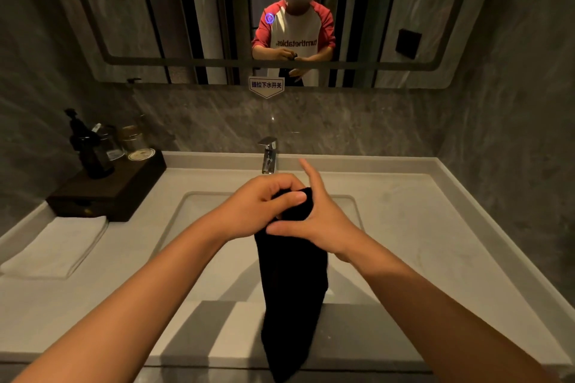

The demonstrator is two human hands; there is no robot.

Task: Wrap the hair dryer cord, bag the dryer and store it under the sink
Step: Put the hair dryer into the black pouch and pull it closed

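Apparently the bagging step is nearly finished. A black cloth bag [292, 289] is held upright above the sink [199, 205], hanging down past the front edge of the pale surface [404, 227]. Its gathered neck is pinched by the left hand [264, 199], whose fingers [292, 197] are closed around the top of the fabric. The right hand [317, 221] is laid against the same neck with its fingers spread and mostly open, the forefinger lifted free; nothing is clearly clamped by it. The hair dryer and its cord cannot be seen; from the full, weighted hang of the bag it is judged that both are already inside, so the wrapping is taken as done. What seems to be left is the closing of the neck, and then the storing under the sink, which has not yet been started; no cupboard is in view.

A small sign [266, 85] below the mirror [124, 25] carries Chinese characters, readable as 提拉下水开关. In the reflection, reversed lettering on the person's shirt is seen, apparently "turnthetables". Labels on the jars [132, 138] and dark bottle [93, 149] at the left are too small to be read.
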